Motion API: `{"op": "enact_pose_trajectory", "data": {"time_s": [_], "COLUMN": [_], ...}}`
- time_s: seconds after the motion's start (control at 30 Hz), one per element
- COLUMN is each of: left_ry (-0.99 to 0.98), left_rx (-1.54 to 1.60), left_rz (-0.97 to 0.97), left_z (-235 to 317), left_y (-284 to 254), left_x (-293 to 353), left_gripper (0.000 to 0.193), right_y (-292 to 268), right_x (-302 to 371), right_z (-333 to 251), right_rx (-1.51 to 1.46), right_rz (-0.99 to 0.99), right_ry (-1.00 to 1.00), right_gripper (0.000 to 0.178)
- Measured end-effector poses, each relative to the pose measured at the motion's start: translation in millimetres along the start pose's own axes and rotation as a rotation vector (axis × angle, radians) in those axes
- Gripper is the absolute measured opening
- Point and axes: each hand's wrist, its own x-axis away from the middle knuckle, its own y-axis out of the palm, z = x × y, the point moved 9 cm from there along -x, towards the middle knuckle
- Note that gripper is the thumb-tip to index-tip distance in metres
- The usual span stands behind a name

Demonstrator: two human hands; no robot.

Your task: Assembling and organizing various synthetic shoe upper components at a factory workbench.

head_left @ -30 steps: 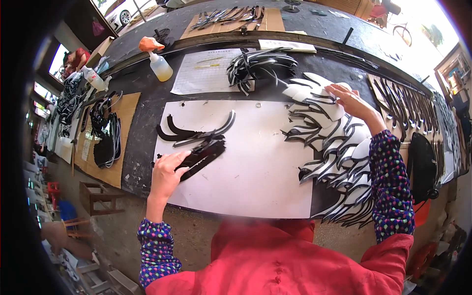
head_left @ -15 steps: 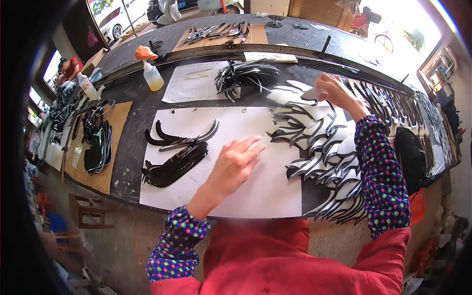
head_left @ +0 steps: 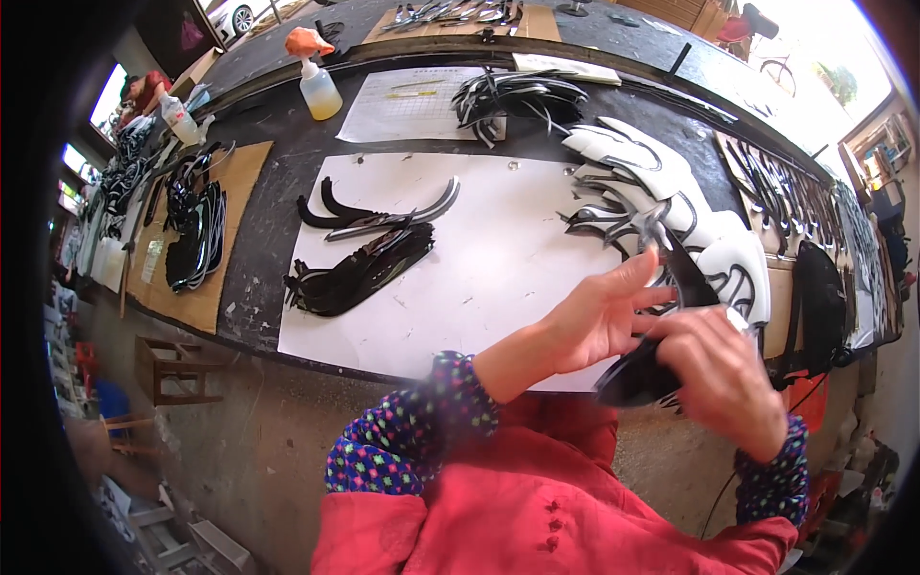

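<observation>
At the far left, a bundle of thin black strips [head_left: 196,240] lay on a cardboard sheet [head_left: 247,196]. Next came a pile of flat black strips [head_left: 359,273] on the left part of a white board [head_left: 498,249], slanting up to the right, with slender curved strips [head_left: 388,213] just beyond it.

Over the board's right edge, the left hand [head_left: 596,316] had its thumb raised and its fingers loosely bent beside the dark black piece [head_left: 690,276]; whether they pinched it I could not tell. The piece hung above the white padded pieces [head_left: 634,158] with dark trim. Its visible length ran from upper left to lower right, the slimmer end pointing away from the person and a little left. A rounded dark part [head_left: 634,376] showed below the hands; blur hid whether it was one with the rest.

The right hand [head_left: 721,369] had its fingers curled round the black piece. I judged it light, fairly stiff and perhaps slippery, best held at the broad middle, sparing the thin end. Farther right, dark slender strips [head_left: 764,192] lay in a row.
</observation>
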Motion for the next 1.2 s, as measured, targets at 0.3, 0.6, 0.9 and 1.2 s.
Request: {"op": "enact_pose_trajectory", "data": {"time_s": [0.3, 0.6, 0.9, 1.2], "left_ry": [-0.208, 0.370, 0.509, 0.393], "left_rx": [-1.045, -1.642, -2.363, -1.942], "left_rz": [0.544, 0.557, 1.067, 1.090], "left_z": [7.6, 94.4, 182.5, 206.7], "left_y": [-78.1, -44.7, -77.2, -99.1], "left_x": [113.7, 176.4, 233.1, 234.4], "left_gripper": [0.026, 0.014, 0.034, 0.025], "right_y": [67.0, 133.8, 146.2, 208.9], "right_x": [-22.4, -55.3, -120.3, -164.7], "right_z": [26.5, 16.4, -26.3, -36.9], "right_rx": [-0.463, -0.810, -0.642, -0.420], "right_rz": [0.194, -0.185, -0.133, -0.194], "right_ry": [0.375, 0.469, -0.004, -0.043], "right_gripper": [0.053, 0.014, 0.019, 0.010]}}
